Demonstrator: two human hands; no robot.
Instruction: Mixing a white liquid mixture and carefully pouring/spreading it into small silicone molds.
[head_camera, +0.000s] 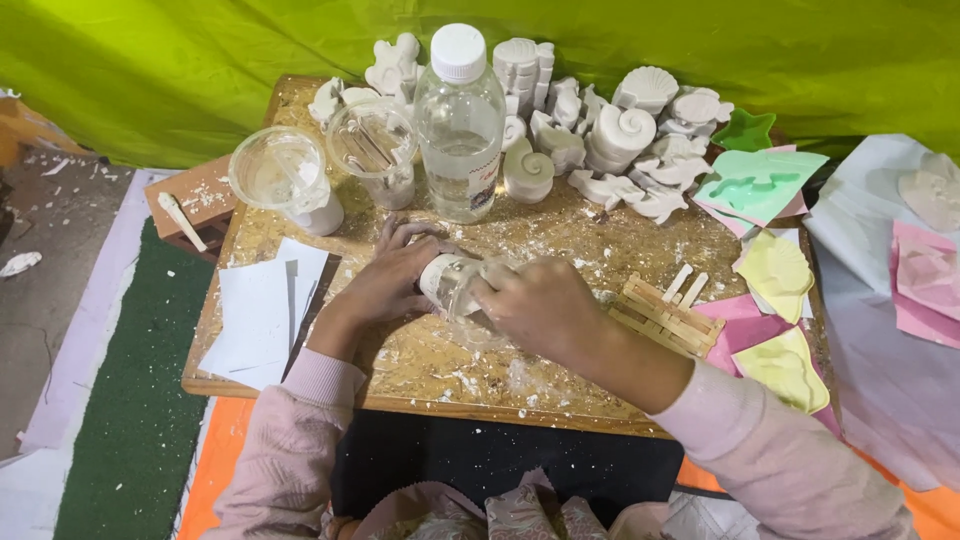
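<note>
Chipboard desk (300, 100), rough and dusted with white plaster flecks, against a green cloth backdrop. Your left hand (385, 280) and right hand (540, 305) lie low at desk centre, each grip closed around one small clear plastic cup (450, 285) tipped on its side. Behind: one clear bottle (460, 130), two plaster-smeared cups (285, 175).

Person seen from above: bare hands, pale pink long sleeves.

Both arms covered to the wrist in soft, pale pink knit fabric, faintly ribbed at the cuffs. Left hand (385, 285) and right hand (540, 308) bare; no rings, watch or gloves visible. Lower down, a dark garment over the lap, with a patterned pink-and-cream cloth bunched at the bottom edge.
</note>
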